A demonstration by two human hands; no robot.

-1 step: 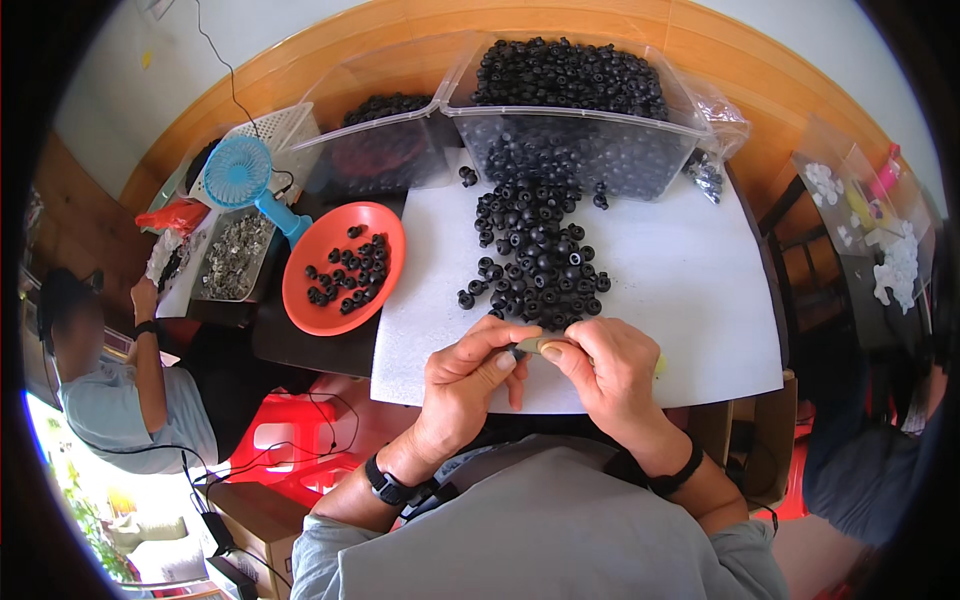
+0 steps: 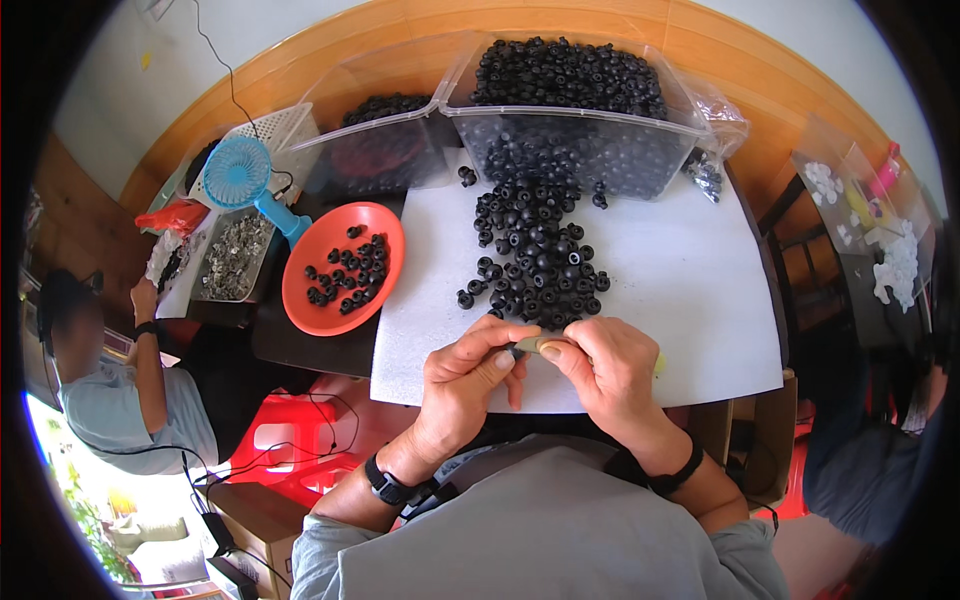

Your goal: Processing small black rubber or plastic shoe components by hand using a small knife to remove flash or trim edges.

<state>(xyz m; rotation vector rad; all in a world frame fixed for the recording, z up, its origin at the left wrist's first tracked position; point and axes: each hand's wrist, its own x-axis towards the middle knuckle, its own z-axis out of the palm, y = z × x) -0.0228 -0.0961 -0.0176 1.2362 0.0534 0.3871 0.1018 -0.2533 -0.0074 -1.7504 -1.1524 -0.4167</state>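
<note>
Close to the front edge of the white sheet (image 2: 690,330), my two hands meet. My left hand (image 2: 462,385) is closed, its thumb and fingers pinching a small black part (image 2: 516,352), most of it covered by the fingers. Between thumb and fingers my right hand (image 2: 617,372) grips a flat, narrow grey-tan piece (image 2: 533,343) that reaches across to the black part; I cannot make out its kind. Just beyond the fingers lies a long heap of round black parts (image 2: 545,250), each with a hole or a neck.
A clear bin (image 2: 590,113) full of black parts stands behind the heap, with another clear bin (image 2: 370,165) to its left. An orange-red bowl (image 2: 300,290) holds several black parts. Beside it are a blue fan (image 2: 238,172) and a tray of scraps (image 2: 235,260). Another person (image 2: 140,400) sits at left.
</note>
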